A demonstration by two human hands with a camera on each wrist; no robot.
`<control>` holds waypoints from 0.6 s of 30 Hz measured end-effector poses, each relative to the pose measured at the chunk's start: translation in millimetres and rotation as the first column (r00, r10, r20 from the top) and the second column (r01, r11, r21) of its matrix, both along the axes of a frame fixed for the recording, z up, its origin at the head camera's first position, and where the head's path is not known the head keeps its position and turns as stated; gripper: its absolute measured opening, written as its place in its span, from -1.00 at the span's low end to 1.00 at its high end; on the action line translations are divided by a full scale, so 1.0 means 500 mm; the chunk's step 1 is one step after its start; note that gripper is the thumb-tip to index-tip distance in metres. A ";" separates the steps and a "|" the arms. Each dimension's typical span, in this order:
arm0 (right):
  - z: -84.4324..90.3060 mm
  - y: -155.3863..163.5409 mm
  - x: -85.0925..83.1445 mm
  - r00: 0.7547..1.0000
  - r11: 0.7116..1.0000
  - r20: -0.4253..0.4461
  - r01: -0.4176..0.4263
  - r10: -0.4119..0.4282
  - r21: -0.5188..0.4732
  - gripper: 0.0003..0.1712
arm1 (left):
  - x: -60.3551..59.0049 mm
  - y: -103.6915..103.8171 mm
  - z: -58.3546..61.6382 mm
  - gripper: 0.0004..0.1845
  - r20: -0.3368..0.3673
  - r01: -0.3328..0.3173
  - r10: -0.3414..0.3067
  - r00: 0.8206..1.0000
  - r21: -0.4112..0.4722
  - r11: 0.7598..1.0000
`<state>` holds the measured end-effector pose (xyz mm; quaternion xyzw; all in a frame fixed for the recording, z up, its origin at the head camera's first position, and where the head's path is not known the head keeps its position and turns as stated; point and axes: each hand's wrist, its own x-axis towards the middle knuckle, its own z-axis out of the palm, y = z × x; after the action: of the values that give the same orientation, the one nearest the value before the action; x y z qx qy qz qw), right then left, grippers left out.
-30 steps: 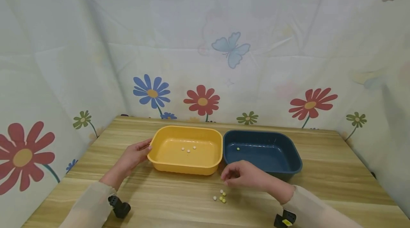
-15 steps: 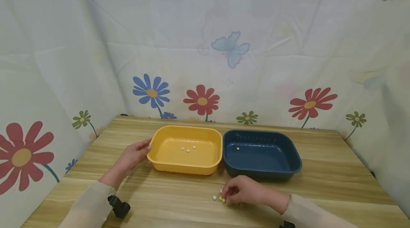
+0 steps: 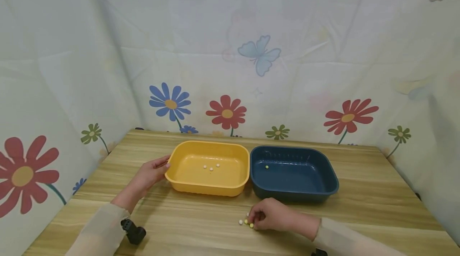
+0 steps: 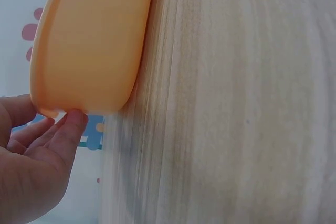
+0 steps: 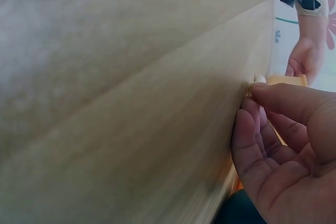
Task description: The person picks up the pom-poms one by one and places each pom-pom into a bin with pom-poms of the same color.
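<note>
The head view looks forward and down from above the wooden table (image 3: 359, 204), taking in both hands and both tubs from moderate range. The left wrist view sits low and close, facing along the tabletop at the yellow tub (image 4: 89, 40) wall. The right wrist view, equally close, faces across the tabletop toward the left hand (image 5: 303, 59). All three views share the tabletop and the yellow tub

The right hand (image 3: 273, 216) hides some beads (image 3: 248, 222); its grip is unclear.
</note>
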<state>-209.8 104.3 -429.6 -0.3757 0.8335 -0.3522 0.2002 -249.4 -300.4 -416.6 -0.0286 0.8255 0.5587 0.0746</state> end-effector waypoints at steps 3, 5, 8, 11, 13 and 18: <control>-0.001 -0.001 0.000 1.000 1.000 -0.025 0.000 0.001 0.014 -0.90 | -0.001 -0.001 -0.001 -0.38 -0.004 0.006 -0.006 1.000 0.003 1.000; 0.000 -0.002 0.001 0.999 1.000 -0.047 -0.003 0.004 0.026 -0.89 | -0.001 -0.001 -0.002 -0.38 -0.005 0.006 -0.006 1.000 0.003 1.000; 0.001 -0.003 0.001 0.999 0.999 -0.050 -0.001 0.003 0.040 -0.89 | 0.000 0.000 -0.002 -0.38 -0.004 0.004 -0.004 1.000 0.005 1.000; 0.002 -0.005 0.001 0.998 0.998 -0.057 -0.002 0.005 0.056 -0.88 | 0.000 -0.001 -0.002 -0.38 -0.006 0.001 -0.001 1.000 0.002 1.000; 0.002 -0.006 0.001 0.998 0.998 -0.059 -0.002 0.005 0.064 -0.87 | 0.000 -0.001 -0.002 -0.38 -0.007 0.003 -0.003 1.000 0.002 1.000; 0.002 -0.007 0.001 0.999 0.997 -0.049 0.006 -0.002 0.079 -0.87 | -0.001 -0.003 -0.004 -0.38 -0.006 0.014 -0.014 1.000 -0.001 1.000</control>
<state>-209.1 101.1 -428.7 -0.3742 0.8523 -0.3100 0.1937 -249.7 -301.9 -418.4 -0.0211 0.8263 0.5577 0.0759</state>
